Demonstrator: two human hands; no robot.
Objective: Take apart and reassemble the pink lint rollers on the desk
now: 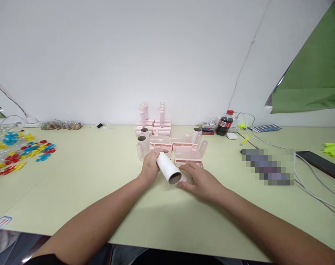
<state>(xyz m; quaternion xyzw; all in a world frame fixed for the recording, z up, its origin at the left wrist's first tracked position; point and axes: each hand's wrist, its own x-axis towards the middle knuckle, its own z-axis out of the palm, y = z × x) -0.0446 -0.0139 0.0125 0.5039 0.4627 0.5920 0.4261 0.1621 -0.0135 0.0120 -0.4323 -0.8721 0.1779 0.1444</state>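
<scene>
My left hand [150, 167] is closed around the upper end of a white paper roll [167, 165]. The roll tilts down toward me, and its brown cardboard core shows at the near end. Beside that end, my right hand [202, 180] has its thumb and fingers around a small pale pink piece [183, 178], partly hidden by the fingers and the roll. Just beyond my hands lie open pink cases [185, 151]. More white rolls stand upright on both sides, one at the left [142, 143] and one at the right [196, 136], with clear pinkish tubes [203, 147] near them.
Against the wall are stacked pink boxes [161, 129] with upright pink-capped tubes [161, 117]. A cola bottle [224, 123] stands at the back right. White cables [308, 167] and a dark phone-like slab [322, 165] lie right. Colourful plastic pieces [31, 151] cover the left side.
</scene>
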